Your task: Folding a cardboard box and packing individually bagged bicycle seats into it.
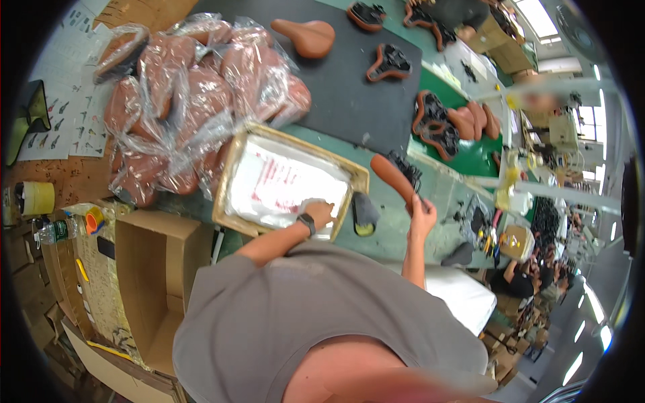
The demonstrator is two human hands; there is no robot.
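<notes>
A brown bicycle saddle (393,177) is tilted up above the bench, its smooth top toward the left and its dark underside facing right. My right hand (422,213) is closed around its lower end. My left hand (319,213), with a dark watch on the wrist, reaches into a shallow tan box (232,166). Flat clear plastic bags (282,178) with red print fill that box. The left fingers look curled at the bags' right end, pinching the top one. Between the hands, a dark grey rounded object (365,213) lies beside the box.
Bagged brown saddles (201,94) are heaped at the far left. On the black mat (349,87) lie a bare saddle (312,38) and upturned ones (390,62). More saddles (470,121) sit on a green surface to the right. An open carton (151,269) stands at the near left.
</notes>
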